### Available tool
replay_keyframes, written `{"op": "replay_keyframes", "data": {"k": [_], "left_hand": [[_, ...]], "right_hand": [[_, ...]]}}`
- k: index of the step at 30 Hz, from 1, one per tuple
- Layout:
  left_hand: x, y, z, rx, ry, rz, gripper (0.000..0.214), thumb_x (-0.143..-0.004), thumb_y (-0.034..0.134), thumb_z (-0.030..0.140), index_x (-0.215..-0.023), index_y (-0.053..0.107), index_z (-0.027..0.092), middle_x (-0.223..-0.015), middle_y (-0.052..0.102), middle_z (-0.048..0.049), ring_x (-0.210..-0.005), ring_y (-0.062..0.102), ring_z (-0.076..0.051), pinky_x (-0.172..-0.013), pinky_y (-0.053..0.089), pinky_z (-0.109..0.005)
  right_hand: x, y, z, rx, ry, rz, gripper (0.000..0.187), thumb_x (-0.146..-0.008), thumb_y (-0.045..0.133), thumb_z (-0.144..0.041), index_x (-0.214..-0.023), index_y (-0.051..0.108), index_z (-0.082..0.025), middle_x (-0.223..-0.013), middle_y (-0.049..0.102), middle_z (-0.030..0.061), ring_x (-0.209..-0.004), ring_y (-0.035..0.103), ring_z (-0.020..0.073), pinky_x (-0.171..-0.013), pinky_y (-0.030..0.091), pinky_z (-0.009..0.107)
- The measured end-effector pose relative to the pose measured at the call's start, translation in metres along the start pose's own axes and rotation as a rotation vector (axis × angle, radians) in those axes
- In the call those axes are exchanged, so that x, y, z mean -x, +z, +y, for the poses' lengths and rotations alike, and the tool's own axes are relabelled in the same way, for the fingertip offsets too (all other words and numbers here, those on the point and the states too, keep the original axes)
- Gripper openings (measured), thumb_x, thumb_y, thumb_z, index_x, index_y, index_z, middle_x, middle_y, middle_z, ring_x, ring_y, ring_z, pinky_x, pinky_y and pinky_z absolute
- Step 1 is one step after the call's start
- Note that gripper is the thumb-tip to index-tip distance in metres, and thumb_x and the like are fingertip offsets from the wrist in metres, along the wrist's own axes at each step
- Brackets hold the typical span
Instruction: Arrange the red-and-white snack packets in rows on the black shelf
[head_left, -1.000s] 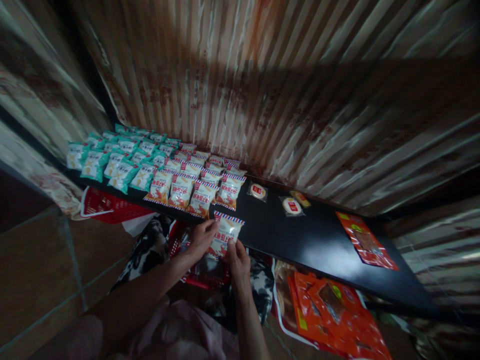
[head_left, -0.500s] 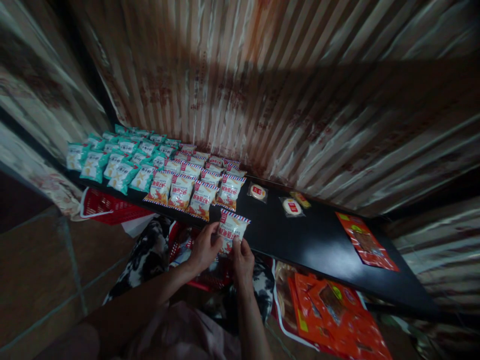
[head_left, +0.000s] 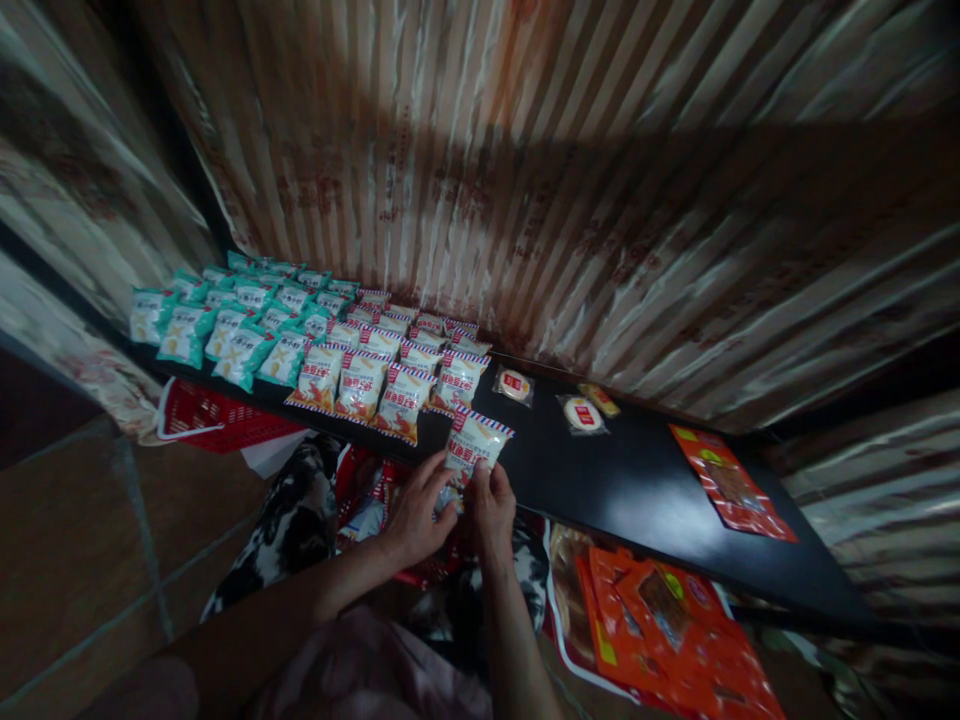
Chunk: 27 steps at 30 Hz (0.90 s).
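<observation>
From my head camera, I hold a striped-top snack packet at the front edge of the black shelf; whether it touches the shelf, I can't tell. My right hand pinches its lower right, thumb across the front, probably to keep the bag upright with its print uncovered. My left hand has thumb and fingers parted at the left edge, perhaps steadying it; I can't tell if they grip. Just beyond, matching packets lean in rows beside teal packets, fronts outward, grouped by kind, presumably so each shows.
</observation>
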<state>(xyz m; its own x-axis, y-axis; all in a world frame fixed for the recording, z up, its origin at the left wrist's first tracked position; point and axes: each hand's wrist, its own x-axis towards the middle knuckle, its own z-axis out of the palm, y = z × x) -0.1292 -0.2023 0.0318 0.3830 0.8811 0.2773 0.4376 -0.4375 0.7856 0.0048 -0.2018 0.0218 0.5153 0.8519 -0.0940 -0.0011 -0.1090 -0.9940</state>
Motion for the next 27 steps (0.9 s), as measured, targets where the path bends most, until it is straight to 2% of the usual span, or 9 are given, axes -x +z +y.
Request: {"op": "replay_keyframes", "data": {"k": [7,14,17,21,27], "left_hand": [[-0.01,0.002,0.001,-0.01,0.015,-0.011,0.043,-0.081,0.05,0.017,-0.125,0.051,0.017,-0.15,0.032,-0.0116,-0.137,0.034,-0.024,-0.113,0.033,-0.043],[-0.024,0.002,-0.002,-0.012,-0.005,-0.016,0.043,-0.081,0.052,0.018,-0.123,0.053,0.017,-0.15,0.031,-0.0127,-0.137,0.033,-0.026,-0.113,0.032,-0.044],[-0.027,0.004,-0.004,-0.019,-0.026,-0.034,0.044,-0.08,0.053,0.018,-0.124,0.053,0.018,-0.15,0.031,-0.012,-0.138,0.033,-0.026,-0.113,0.032,-0.044],[-0.03,0.007,-0.01,-0.038,-0.046,-0.051,0.044,-0.079,0.053,0.018,-0.124,0.053,0.017,-0.15,0.032,-0.0125,-0.138,0.033,-0.026,-0.113,0.033,-0.044],[-0.035,0.01,-0.017,-0.057,-0.056,-0.077,0.044,-0.078,0.054,0.017,-0.123,0.054,0.017,-0.151,0.031,-0.0123,-0.139,0.031,-0.027,-0.113,0.033,-0.045]], "right_hand": [[-0.013,0.004,-0.008,0.015,-0.019,-0.001,0.051,-0.08,0.05,-0.061,-0.102,0.062,-0.017,-0.087,0.069,0.0062,-0.073,0.057,0.0181,-0.065,0.044,0.028],[-0.027,0.009,-0.014,0.091,-0.044,0.023,0.052,-0.08,0.048,-0.064,-0.093,0.063,-0.016,-0.074,0.066,0.0032,-0.062,0.052,0.015,-0.058,0.04,0.026],[-0.032,0.013,-0.011,0.115,-0.044,0.011,0.052,-0.081,0.046,-0.064,-0.091,0.062,-0.016,-0.071,0.064,0.0023,-0.06,0.05,0.0145,-0.057,0.039,0.026],[-0.04,0.018,-0.003,0.13,-0.053,0.008,0.053,-0.081,0.045,-0.063,-0.095,0.063,-0.016,-0.077,0.066,0.0036,-0.067,0.053,0.0165,-0.061,0.041,0.027],[-0.048,0.025,0.003,0.139,-0.062,0.05,0.053,-0.081,0.044,-0.062,-0.096,0.063,-0.015,-0.076,0.065,0.0036,-0.068,0.054,0.0173,-0.063,0.042,0.028]]}}
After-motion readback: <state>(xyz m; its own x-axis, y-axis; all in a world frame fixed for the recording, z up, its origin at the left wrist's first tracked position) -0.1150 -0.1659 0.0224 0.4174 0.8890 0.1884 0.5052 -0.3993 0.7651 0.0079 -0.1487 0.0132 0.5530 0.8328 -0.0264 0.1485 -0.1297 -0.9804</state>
